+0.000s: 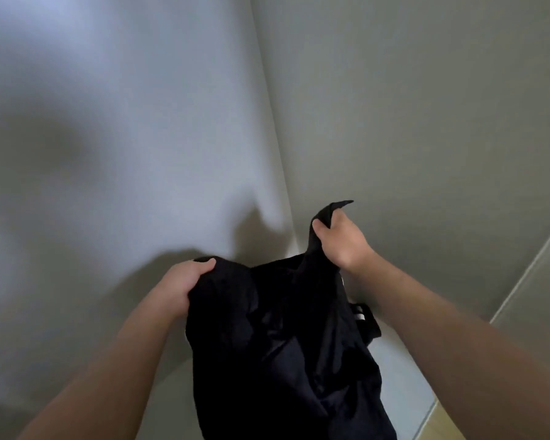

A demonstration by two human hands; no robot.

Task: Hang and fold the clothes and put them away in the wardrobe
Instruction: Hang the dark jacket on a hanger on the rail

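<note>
Head view: black garment (283, 338) hung bunched at 6 o'clock, facing wall corner (277, 154). Left hand (181, 287) clenched edge at 9, right hand (340, 239) pinched raised corner at 1, probably spreading it out for folding.

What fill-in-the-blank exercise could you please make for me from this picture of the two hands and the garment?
1. The garment is ____ in colour.
2. The number of hands gripping it is ____.
3. The right hand grips the cloth ____ in the picture than the left hand does.

Missing words: black; two; higher
</note>
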